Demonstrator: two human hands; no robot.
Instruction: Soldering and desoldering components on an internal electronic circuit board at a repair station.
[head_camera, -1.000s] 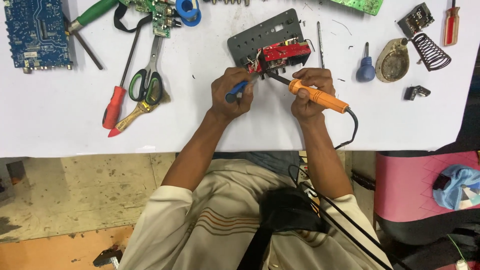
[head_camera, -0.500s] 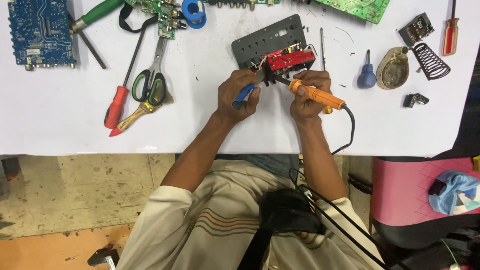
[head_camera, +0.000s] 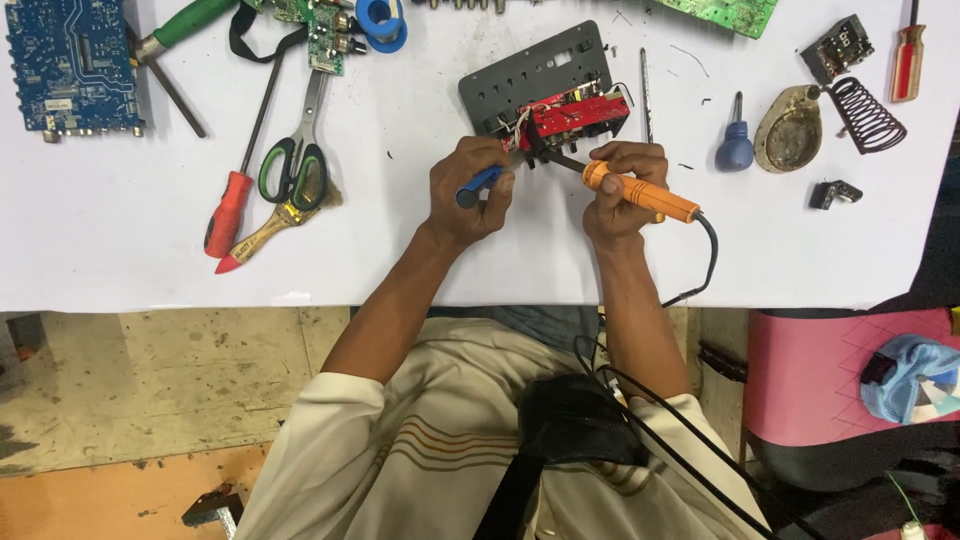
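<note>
Two hands at work over the white bench (head_camera: 120, 250). Right hand (head_camera: 620, 190): grip closed round the orange soldering iron (head_camera: 640, 195), dark tip angled up-left onto the red circuit board (head_camera: 575, 112). Cord runs from the iron's rear off the bench edge. Left hand (head_camera: 470, 195): grip closed on a blue-handled tool (head_camera: 478, 185), its working end at the board's left edge; exact contact hidden by fingers. Red board lies against a dark grey panel (head_camera: 530, 72), just beyond both hands. Left of the hands: green-handled scissors (head_camera: 295, 165), red screwdriver (head_camera: 232, 205), blue circuit board (head_camera: 70, 65). Right: small blue screwdriver (head_camera: 735, 150), coiled iron stand (head_camera: 865, 112).
</note>
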